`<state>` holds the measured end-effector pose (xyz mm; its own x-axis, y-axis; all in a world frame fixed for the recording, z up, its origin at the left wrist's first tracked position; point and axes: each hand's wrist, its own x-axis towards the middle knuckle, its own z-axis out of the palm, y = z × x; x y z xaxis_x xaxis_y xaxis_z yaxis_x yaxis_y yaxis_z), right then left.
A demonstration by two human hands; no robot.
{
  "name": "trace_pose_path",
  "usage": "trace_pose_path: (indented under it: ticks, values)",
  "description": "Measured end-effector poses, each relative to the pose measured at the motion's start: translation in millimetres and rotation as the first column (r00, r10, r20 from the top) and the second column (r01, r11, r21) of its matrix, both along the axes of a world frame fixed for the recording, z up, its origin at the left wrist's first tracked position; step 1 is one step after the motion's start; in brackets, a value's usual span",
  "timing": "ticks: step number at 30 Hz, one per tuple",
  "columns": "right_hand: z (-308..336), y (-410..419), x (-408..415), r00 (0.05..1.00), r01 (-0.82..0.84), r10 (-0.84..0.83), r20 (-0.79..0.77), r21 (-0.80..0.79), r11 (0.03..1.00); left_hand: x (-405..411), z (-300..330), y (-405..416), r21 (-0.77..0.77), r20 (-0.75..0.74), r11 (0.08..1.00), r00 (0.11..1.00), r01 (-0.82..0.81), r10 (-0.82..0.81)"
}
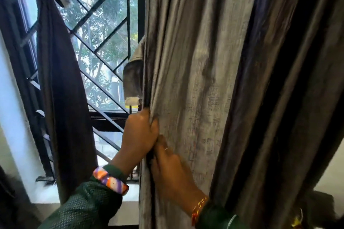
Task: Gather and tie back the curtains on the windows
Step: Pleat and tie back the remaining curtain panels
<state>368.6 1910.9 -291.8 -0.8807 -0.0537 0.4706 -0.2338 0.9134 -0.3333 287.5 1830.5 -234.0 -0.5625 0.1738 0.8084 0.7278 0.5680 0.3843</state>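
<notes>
A grey curtain (195,61) hangs in folds over the right half of the view. My left hand (140,135) grips its left edge, fingers curled round the bunched fabric. Just below, my right hand (171,169) holds the same edge with its fingers tucked into the folds. A grey fabric tie strap (133,80) with a white patch at its end hangs at the curtain's edge above my left hand. At the left, a dark brown curtain (63,98) hangs gathered and tied near its top.
A window with a black diagonal metal grille (104,24) fills the middle, with trees outside. A white sill (46,194) runs under it. A white wall (11,108) stands at the far left.
</notes>
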Motion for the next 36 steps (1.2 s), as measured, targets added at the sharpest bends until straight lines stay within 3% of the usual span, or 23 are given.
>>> trace_pose_path:
  ticks: [2, 4, 5, 7, 8, 10, 18, 22, 26, 28, 32, 36]
  values:
    - [13.9, 17.6, -4.5, 0.973, 0.069, -0.079, -0.217, -0.054, 0.996, -5.3, 1.1, -14.0, -0.015, 0.012, 1.0, 1.0, -0.026, 0.026]
    - [35.2, 51.9, -16.3, 0.851, 0.201, -0.29, -0.438, -0.238, 0.95, -9.0, 0.7, -27.6, 0.002, 0.011, 0.999, 0.999, -0.051, 0.051]
    - [47.9, 70.3, -22.7, 0.795, 0.241, -0.41, -0.447, -0.387, 0.89, -10.5, 1.1, -32.4, 0.017, 0.014, 0.998, 0.998, -0.061, 0.061]
    - [70.1, 97.0, -33.1, 0.753, 0.298, -0.577, -0.316, -0.618, 0.727, -11.6, 3.6, -40.7, 0.034, 0.02, 0.996, 0.997, -0.078, 0.077]
    - [77.6, 105.6, -34.9, 0.757, 0.299, -0.603, -0.254, -0.685, 0.664, -11.9, 4.3, -43.5, 0.031, 0.019, 0.996, 0.997, -0.079, 0.079]
    - [84.5, 110.7, -35.3, 0.788, 0.217, -0.557, -0.264, -0.727, 0.652, -11.3, 3.9, -44.5, 0.006, 0.025, 0.998, 0.998, -0.06, 0.06]
    - [35.5, 19.6, -25.9, 0.901, 0.024, -0.234, -0.364, -0.498, 0.867, -1.1, -4.2, -10.9, -0.02, -0.008, 1.0, 1.0, 0.004, -0.004]
    - [18.7, -3.8, -15.3, 0.98, 0.075, -0.142, -0.137, -0.41, 0.909, 6.6, -6.5, 9.3, 0.071, -0.013, 0.994, 0.997, 0.079, -0.079]
    - [-1.8, -3.6, -13.2, 0.986, 0.167, -0.159, 0.053, -0.407, 0.898, 15.6, -7.0, 14.5, 0.106, -0.011, 0.983, 0.988, 0.153, -0.152]
    - [-6.1, -3.3, -9.4, 0.969, 0.227, -0.183, 0.164, -0.317, 0.921, 18.3, -8.5, 15.5, 0.082, 0.019, 0.981, 0.984, 0.173, -0.175]
    - [-20.7, -3.1, 4.0, 0.961, 0.154, -0.138, 0.239, -0.049, 0.987, 14.6, -9.7, 17.7, 0.056, 0.043, 0.993, 0.993, 0.107, -0.11]
    - [-27.1, 20.6, 15.5, 0.956, -0.006, 0.014, 0.294, -0.029, 1.0, 18.8, -11.0, 11.6, 0.172, 0.138, 0.978, 0.981, 0.115, -0.139]
